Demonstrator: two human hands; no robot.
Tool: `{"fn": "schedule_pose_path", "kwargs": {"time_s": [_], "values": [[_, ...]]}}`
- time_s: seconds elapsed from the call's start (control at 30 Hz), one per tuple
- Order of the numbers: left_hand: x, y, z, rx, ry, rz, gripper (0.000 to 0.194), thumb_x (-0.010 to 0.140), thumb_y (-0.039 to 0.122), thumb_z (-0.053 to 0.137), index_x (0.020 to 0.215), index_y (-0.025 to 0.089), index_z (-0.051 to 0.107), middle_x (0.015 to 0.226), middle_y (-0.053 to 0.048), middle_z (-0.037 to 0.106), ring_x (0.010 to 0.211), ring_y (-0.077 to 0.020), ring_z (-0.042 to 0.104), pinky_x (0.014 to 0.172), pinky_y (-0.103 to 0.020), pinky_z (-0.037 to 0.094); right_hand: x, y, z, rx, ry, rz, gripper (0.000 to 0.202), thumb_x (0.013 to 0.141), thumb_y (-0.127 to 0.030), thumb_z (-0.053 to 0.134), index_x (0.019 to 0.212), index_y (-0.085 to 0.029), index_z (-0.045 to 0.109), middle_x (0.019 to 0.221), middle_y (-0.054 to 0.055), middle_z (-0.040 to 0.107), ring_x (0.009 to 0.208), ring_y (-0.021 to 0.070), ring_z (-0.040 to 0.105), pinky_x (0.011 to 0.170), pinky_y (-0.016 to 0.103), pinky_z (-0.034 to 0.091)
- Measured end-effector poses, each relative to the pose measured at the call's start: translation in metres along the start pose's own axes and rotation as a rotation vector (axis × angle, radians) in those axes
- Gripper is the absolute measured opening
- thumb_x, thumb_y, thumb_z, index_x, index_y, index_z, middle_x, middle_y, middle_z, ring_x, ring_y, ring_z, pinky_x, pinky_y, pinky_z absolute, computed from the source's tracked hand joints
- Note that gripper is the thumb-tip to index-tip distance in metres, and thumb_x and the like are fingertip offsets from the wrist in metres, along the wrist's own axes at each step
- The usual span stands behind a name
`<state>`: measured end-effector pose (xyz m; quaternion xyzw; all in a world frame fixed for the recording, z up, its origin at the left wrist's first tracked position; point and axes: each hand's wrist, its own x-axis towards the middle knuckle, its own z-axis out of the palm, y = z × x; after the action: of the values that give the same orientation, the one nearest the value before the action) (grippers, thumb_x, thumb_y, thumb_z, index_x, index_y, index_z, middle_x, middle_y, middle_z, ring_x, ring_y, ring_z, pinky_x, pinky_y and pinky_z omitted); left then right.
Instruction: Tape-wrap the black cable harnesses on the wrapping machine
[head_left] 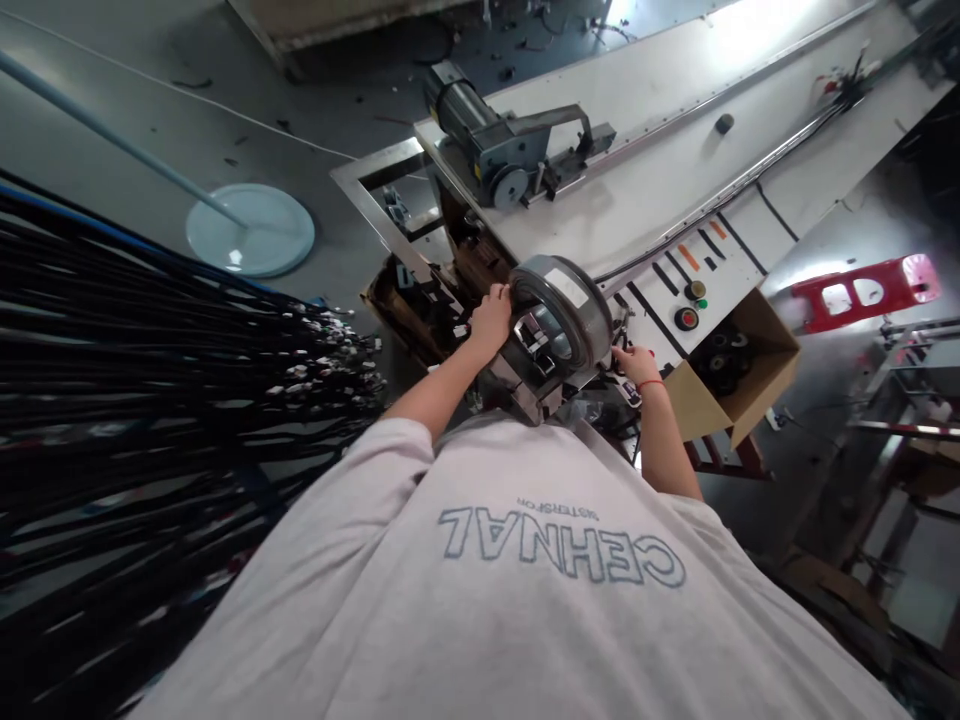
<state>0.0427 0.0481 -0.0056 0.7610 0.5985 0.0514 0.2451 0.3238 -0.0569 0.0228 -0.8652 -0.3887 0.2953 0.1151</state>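
A dark grey ring-shaped machine head (pixel 600 318) with a pale label stands upright in front of my chest. At its left rim is my left hand (pixel 491 318), fingers curled together. What they grip, if anything, is too small to make out. On the ring's other side my right hand (pixel 636 365), with a red string at the wrist, has its fingers pinched beside small dark metal parts; its hold is hidden too. Metal parts show through the ring's opening.
Behind the ring stretches a long pale worktable (pixel 660 150) carrying a motor unit (pixel 487 135). A cardboard box (pixel 765 365) with dark rolls stands at the right, near a red stool (pixel 866 293). Many black cables (pixel 150 370) hang at the left, by a round white base (pixel 255 235).
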Motion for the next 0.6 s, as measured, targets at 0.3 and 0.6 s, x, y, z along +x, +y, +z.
{"fn": "schedule_pose_path", "kwargs": {"time_s": [0.3,0.6], "values": [[-0.058,-0.016,-0.034,-0.313,-0.175,0.146,0.048,0.075,-0.002,0.048,0.115,0.016,0.066,0.096,-0.012,0.073,0.104,-0.0275,0.067,0.097,-0.035,0.048,-0.111,-0.074,-0.006,0.613,-0.389,-0.346,0.044,0.089,-0.06,0.055,0.079,-0.018,0.063,0.068,0.004,0.066,0.058,0.0139,0.062,0.056,0.025,0.05],[-0.184,-0.103,-0.073,-0.587,-0.438,-0.061,0.052,0.066,0.017,0.048,0.112,0.031,0.069,0.074,0.002,0.074,0.084,-0.0251,0.07,0.089,-0.033,0.053,-0.074,-0.118,0.101,1.362,-0.624,-0.144,0.027,0.082,-0.039,0.071,0.101,-0.024,0.058,0.093,-0.001,0.072,0.091,0.0144,0.069,0.077,0.025,0.057]]}}
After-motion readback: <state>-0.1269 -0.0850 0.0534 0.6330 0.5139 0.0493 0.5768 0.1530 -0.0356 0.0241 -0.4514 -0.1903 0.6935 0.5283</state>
